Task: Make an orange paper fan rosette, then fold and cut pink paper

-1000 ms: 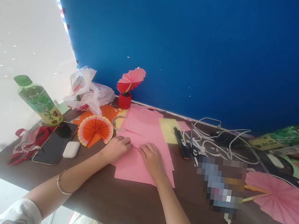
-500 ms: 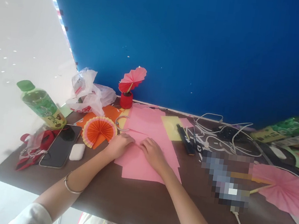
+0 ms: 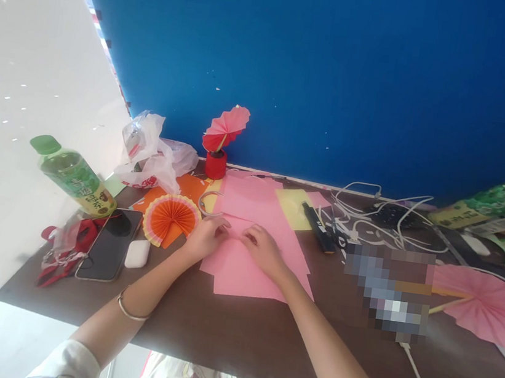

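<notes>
Sheets of pink paper (image 3: 247, 280) lie stacked askew on the dark table before me. Across them, a strip of the upper pink sheet (image 3: 250, 202) is bent along a crosswise edge. My left hand (image 3: 205, 238) pinches this edge at its left part, fingers curled and closed. At the right part of the same edge, my right hand (image 3: 265, 253) is closed too, its thumb and fingertips pressed together on the paper. A silver ring-shaped bangle (image 3: 200, 202) rests just beyond my left hand. Beside that hand sits a pleated orange paper fan (image 3: 171, 220) with a yellow and pink rim.
Left stand a green-capped drink bottle (image 3: 74, 178), a phone (image 3: 109, 248) and a white earbud case (image 3: 137, 254). A red pot (image 3: 215, 164) holds a paper fan behind. Right are a black-handled cutter (image 3: 318, 227), scissors (image 3: 341, 241), white cables (image 3: 409, 219) and a pink fan (image 3: 488, 304).
Both hands have lifted slightly off the sheets, with fingers more curled at the folded edge. The whole view has shifted a little; the other things keep their places.
</notes>
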